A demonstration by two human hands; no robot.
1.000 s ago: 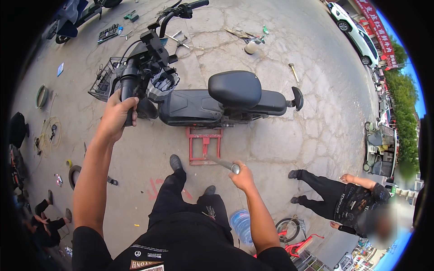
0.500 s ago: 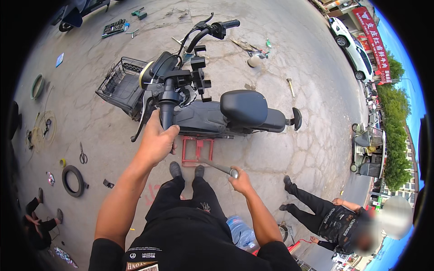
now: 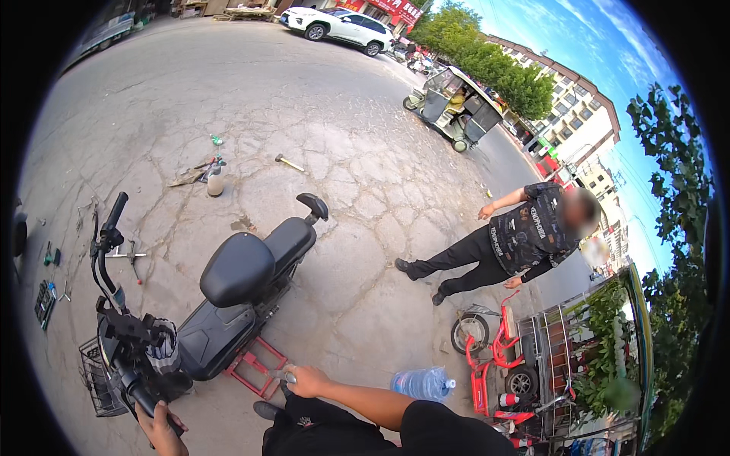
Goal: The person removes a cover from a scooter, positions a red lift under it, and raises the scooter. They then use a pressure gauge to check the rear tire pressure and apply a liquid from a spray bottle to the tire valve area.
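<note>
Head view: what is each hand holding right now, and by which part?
Left hand grips the black electric scooter by its handlebar grip. Right hand is closed round a slim metal tool at its end; which tool cannot be told.

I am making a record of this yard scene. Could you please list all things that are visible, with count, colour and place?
scooter: one, black, lower left, on a red stand
basket: one, dark wire, at the scooter's front
water jug: one, blue, lying on the ground, lower centre
hammer: one, on the ground, upper centre
bottle: one, pale, on the ground among small tools
tools: several, scattered at the left edge
bystander: one, in black, standing at right
red tricycle: one, lower right
covered tricycle: one, grey-green, upper right
car: one, white, at top
left hand: grips the handlebar grip
right hand: holds a metal tool
</note>
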